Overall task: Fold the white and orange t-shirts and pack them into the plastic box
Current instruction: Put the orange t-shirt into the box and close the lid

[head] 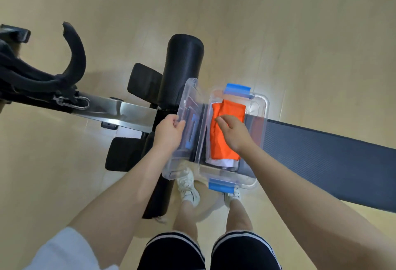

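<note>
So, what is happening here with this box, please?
A person is packing folded shirts into a clear plastic box that sits on a dark padded bench. The orange t-shirt lies folded inside, on top of the white t-shirt, of which only an edge shows. The right hand presses down on the orange one. The left hand holds the clear lid beside the box, so the box is not yet closed.

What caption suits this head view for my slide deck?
Left hand holds clear lid; right hand presses folded orange t-shirt into clear plastic box.
</note>
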